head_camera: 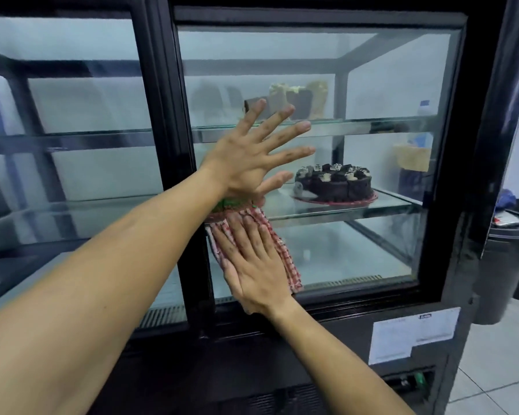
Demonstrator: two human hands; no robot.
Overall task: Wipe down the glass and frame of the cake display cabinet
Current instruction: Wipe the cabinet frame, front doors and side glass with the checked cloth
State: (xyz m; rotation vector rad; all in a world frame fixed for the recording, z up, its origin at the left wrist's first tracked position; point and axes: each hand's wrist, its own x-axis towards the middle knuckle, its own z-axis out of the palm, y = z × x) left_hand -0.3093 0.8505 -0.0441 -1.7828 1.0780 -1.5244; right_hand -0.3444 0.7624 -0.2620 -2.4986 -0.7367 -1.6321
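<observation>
The cake display cabinet has a black frame [459, 181] and sliding glass doors [357, 250]. My left hand [252, 157] lies flat against the right door's glass with fingers spread wide. Just below it, my right hand [252, 265] presses a red-and-white checked cloth [288, 262] flat onto the glass near the door's left edge, fingers straight and pointing up. A green patch of the cloth shows under my left wrist.
Inside, a chocolate cake [334, 182] sits on the middle glass shelf and cake slices [294, 98] on the upper shelf. A white label [414, 333] is stuck on the cabinet base. A dark bin [504, 265] stands to the right on the tiled floor.
</observation>
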